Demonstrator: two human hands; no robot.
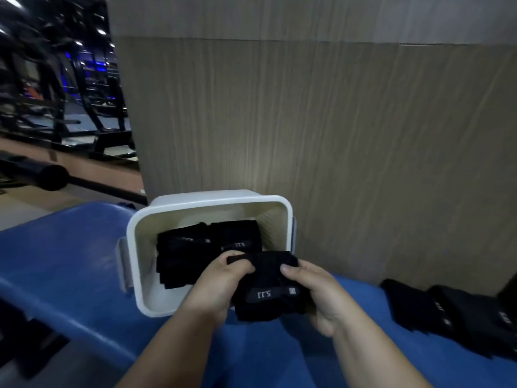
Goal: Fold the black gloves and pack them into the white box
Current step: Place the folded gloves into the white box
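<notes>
A folded black glove [265, 287] with a grey label is held between both hands, just over the near right corner of the white box [140, 228]. My left hand [221, 284] grips its left edge and my right hand [313, 292] grips its right side. Inside the box lie folded black gloves [190, 253], stacked at the left and back. More black gloves [436, 312] lie loose on the blue surface at the right.
The box rests on a blue padded surface [70, 247] against a wood-grain wall [335, 135]. Dark gym equipment [56, 93] stands behind at the left. A black object [28, 340] sits at the lower left edge.
</notes>
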